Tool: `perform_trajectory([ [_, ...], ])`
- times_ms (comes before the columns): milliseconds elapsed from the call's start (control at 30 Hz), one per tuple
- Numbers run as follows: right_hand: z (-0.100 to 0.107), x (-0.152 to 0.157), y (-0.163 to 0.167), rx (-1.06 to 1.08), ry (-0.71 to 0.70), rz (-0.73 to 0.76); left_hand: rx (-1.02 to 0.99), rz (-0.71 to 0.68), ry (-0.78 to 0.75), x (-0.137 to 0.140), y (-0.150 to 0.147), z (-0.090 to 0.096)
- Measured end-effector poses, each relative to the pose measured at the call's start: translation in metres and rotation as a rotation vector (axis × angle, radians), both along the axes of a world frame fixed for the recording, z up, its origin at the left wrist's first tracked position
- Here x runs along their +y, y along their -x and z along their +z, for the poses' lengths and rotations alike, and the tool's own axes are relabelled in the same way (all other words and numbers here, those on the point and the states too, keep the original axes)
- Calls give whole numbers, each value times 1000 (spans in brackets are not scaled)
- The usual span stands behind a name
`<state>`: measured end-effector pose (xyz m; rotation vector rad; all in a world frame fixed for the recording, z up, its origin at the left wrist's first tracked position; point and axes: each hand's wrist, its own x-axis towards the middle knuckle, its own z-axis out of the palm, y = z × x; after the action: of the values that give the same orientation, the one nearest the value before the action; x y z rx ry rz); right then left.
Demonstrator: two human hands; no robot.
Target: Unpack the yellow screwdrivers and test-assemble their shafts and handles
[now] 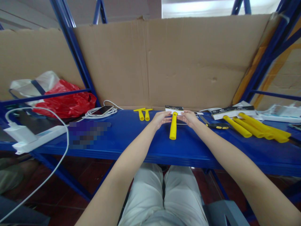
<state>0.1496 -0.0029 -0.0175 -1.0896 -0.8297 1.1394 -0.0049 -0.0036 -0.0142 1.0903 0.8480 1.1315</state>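
**Yellow-handled tool [173, 128] held over blue table [131, 142]**

The tool's black-and-white sleeve [174, 109] is clasped at either end by the left hand [162, 119] and the right hand [188, 118]. Two small yellow pieces [141, 115] are seen to the left.

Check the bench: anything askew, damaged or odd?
Two minor things. The cardboard panel behind the blue bench has a dent at right, marring a mostly flat sheet. At left, a white cable droops past the bench's front edge, where it might snag. The yellow-handled tool between the left hand and right hand shows no visible damage.
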Motion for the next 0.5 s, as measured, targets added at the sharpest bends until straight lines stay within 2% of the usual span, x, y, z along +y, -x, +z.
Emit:
perform_trajectory([
  [267, 2, -2, -2, -27, 19, -34, 52, -22, -46, -4, 1, 1],
  [500, 2, 0, -5, -47, 11, -5, 51, -12, -35, -4, 0, 0],
])
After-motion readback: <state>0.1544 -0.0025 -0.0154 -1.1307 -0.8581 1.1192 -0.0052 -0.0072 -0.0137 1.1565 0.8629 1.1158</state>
